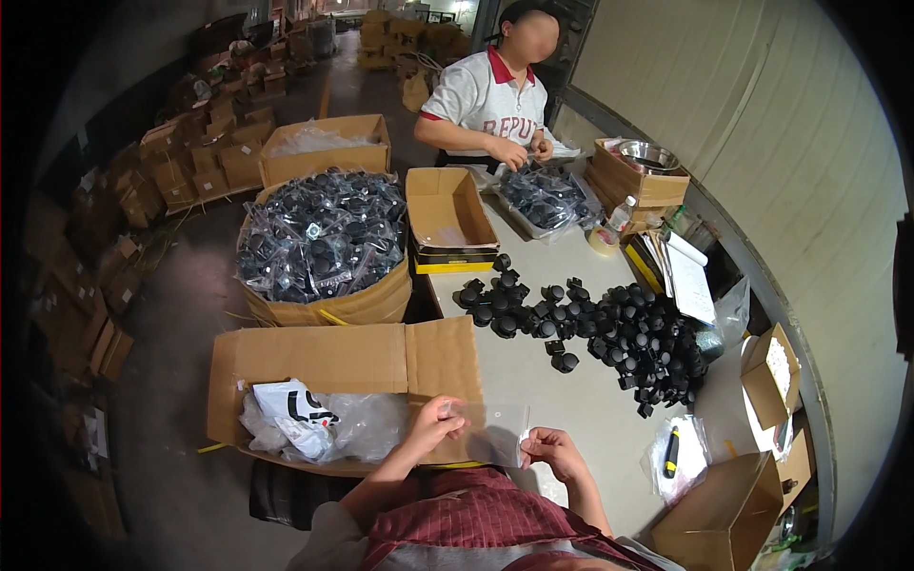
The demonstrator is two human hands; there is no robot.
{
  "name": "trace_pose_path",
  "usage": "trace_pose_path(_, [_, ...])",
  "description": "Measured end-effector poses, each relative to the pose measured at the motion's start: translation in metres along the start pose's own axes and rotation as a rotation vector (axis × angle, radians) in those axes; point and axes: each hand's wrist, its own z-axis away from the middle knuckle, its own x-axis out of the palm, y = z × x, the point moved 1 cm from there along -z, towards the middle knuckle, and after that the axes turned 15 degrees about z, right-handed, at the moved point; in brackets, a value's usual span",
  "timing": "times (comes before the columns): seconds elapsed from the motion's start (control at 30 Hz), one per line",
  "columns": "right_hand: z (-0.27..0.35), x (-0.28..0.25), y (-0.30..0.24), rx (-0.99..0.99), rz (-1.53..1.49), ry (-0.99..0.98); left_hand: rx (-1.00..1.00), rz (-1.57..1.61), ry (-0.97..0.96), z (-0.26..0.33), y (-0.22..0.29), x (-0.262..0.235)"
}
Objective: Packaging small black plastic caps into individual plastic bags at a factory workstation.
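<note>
A clear plastic bag (pixel 498 430) is stretched between my two hands, low in front of me. The fingers of my left hand (pixel 434 425) are closed on its left side. At the bag's right edge, my right hand (pixel 556 454) pinches it between thumb and fingers. I make out nothing inside the bag. Beyond my hands, a pile of small black rounded parts (pixel 647 338) that look like casters spreads over the pale table (pixel 509 369). Close to my left hand stands an open cardboard box (pixel 314 357) with clear plastic bags (pixel 367 425) in it.
A large carton (pixel 314 312) full of bagged black parts stands at left, beside an open box (pixel 447 205). Across the table, a co-worker (pixel 486 109) handles something over more bagged parts (pixel 547 195). A yellow-black cutter (pixel 672 452) and an open carton (pixel 719 514) lie right.
</note>
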Motion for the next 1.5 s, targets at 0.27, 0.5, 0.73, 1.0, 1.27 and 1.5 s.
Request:
trace_pose_path(0.27, [0.000, 0.013, -0.008, -0.025, 0.014, 0.017, 0.065, -0.076, 0.057, -0.001, -0.015, -0.007])
trace_pose_path(0.5, [-0.005, 0.025, -0.007, -0.089, 0.155, 0.171, 0.448, -0.843, 0.092, 0.015, 0.024, 0.051])
trace_pose_path(0.73, [0.008, 0.045, -0.017, -0.173, 0.161, 0.004, -0.154, -0.501, -0.287, 0.033, 0.032, 0.091])
trace_pose_path(1.0, [0.013, 0.045, -0.051, -0.035, 0.094, -0.061, -0.202, -0.467, -0.383, 0.017, 0.036, 0.091])
trace_pose_path(1.27, [0.004, 0.040, -0.022, -0.147, 0.064, 0.044, -0.165, -0.399, -0.333, 0.011, 0.027, 0.087])
trace_pose_path(1.5, [-0.008, 0.034, -0.023, -0.454, 0.795, 0.700, 0.531, -0.936, -0.055, 0.009, 0.039, 0.094])
